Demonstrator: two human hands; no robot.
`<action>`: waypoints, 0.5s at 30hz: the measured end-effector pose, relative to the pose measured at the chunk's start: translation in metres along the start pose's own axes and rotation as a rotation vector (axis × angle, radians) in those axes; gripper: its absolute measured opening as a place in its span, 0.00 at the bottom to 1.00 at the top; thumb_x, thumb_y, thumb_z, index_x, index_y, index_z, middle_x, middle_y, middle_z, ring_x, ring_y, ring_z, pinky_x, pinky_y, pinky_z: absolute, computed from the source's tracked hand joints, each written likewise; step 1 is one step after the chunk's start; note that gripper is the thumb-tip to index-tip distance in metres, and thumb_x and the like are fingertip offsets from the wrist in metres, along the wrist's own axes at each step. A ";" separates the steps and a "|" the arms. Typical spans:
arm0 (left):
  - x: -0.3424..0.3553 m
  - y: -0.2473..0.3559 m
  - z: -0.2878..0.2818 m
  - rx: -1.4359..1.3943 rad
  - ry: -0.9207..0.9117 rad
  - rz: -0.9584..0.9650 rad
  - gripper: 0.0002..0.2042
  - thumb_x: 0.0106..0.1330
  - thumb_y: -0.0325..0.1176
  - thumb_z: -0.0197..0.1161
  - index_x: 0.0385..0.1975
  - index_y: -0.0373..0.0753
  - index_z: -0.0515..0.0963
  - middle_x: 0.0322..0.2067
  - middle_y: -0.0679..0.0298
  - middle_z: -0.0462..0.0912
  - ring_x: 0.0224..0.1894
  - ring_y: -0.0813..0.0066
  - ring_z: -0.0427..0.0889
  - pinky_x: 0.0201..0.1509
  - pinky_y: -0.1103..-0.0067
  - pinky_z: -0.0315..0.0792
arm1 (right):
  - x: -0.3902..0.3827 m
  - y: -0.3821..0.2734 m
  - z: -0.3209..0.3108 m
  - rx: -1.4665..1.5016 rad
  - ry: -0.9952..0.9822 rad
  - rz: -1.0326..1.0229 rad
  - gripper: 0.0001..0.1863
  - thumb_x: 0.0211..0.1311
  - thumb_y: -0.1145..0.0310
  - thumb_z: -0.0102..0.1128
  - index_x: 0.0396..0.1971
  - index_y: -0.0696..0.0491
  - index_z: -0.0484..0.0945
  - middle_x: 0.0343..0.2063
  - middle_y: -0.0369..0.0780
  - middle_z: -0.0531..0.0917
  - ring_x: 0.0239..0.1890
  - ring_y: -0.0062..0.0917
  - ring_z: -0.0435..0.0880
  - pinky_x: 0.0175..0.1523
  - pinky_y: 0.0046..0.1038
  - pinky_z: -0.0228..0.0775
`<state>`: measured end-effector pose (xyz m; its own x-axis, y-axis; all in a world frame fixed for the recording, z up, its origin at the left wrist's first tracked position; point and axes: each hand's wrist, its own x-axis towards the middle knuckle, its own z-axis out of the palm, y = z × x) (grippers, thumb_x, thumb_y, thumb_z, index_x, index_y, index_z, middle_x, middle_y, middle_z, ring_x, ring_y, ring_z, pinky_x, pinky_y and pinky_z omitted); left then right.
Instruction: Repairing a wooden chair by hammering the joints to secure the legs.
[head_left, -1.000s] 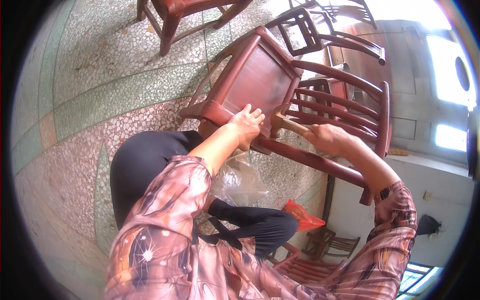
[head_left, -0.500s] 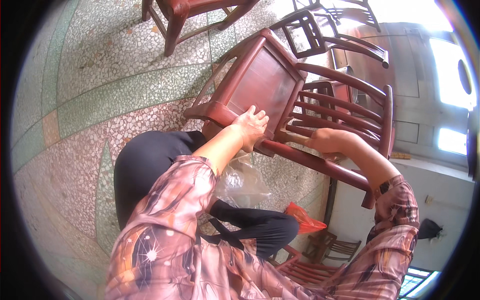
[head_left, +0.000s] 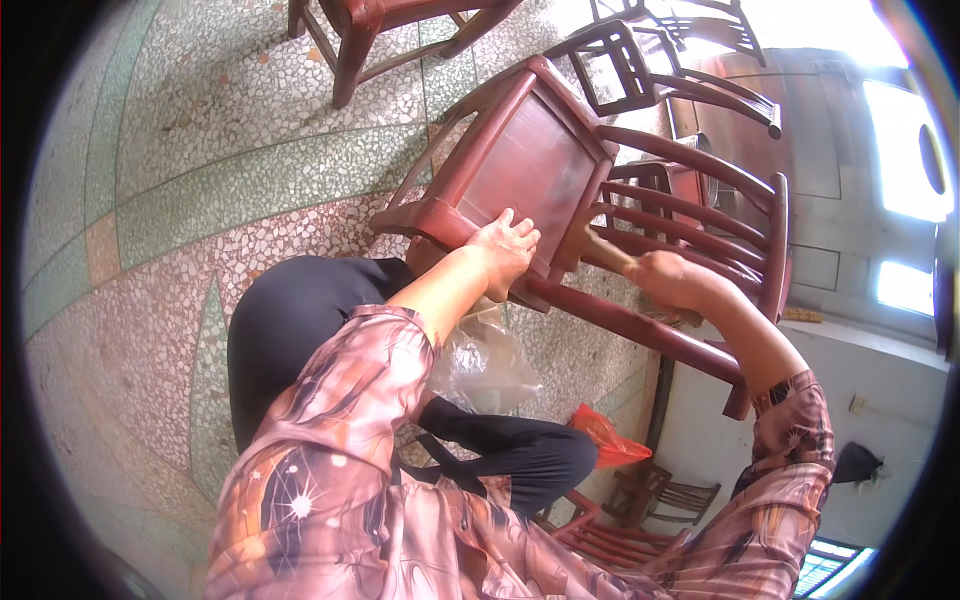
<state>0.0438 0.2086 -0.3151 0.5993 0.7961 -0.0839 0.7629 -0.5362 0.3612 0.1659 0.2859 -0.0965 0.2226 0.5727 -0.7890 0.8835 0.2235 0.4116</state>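
Left hand [head_left: 505,250] flat on chair [head_left: 520,170] seat edge, fingers spread, pressing not gripping. Right hand [head_left: 668,282] closed round wooden handle [head_left: 600,250], tool head hidden behind seat frame. Chair tipped on side on terrazzo floor [head_left: 200,180], just before knees. Clear bag [head_left: 485,365], red bag [head_left: 605,440] near legs.

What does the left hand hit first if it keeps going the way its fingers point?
The left hand already rests on the rim of the tipped red-brown wooden chair; its fingers point up across the flat seat panel. Going straight on, it would likely slide over that panel first, though depth is unclear.
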 end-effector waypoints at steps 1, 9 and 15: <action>0.002 0.001 0.000 -0.005 0.032 0.002 0.45 0.41 0.52 0.72 0.60 0.32 0.68 0.65 0.57 0.63 0.70 0.63 0.57 0.70 0.58 0.51 | 0.007 0.008 0.011 -0.090 -0.056 -0.024 0.26 0.70 0.49 0.41 0.36 0.58 0.79 0.21 0.43 0.79 0.22 0.30 0.80 0.33 0.35 0.73; -0.001 -0.001 -0.001 0.007 0.023 0.000 0.42 0.43 0.50 0.69 0.60 0.33 0.68 0.65 0.57 0.63 0.70 0.64 0.57 0.70 0.58 0.51 | 0.007 0.021 0.001 0.176 -0.013 0.056 0.23 0.70 0.51 0.47 0.33 0.58 0.79 0.17 0.38 0.76 0.19 0.26 0.78 0.25 0.29 0.72; 0.009 0.004 -0.011 0.016 0.004 0.057 0.38 0.44 0.44 0.66 0.59 0.34 0.69 0.65 0.57 0.63 0.70 0.65 0.57 0.70 0.59 0.51 | -0.008 0.019 -0.003 -0.164 -0.073 -0.017 0.26 0.68 0.49 0.48 0.30 0.59 0.81 0.18 0.38 0.77 0.21 0.28 0.78 0.33 0.34 0.72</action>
<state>0.0495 0.2169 -0.3042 0.6410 0.7651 -0.0602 0.7314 -0.5851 0.3503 0.1795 0.2881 -0.0815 0.2427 0.5099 -0.8253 0.8098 0.3620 0.4618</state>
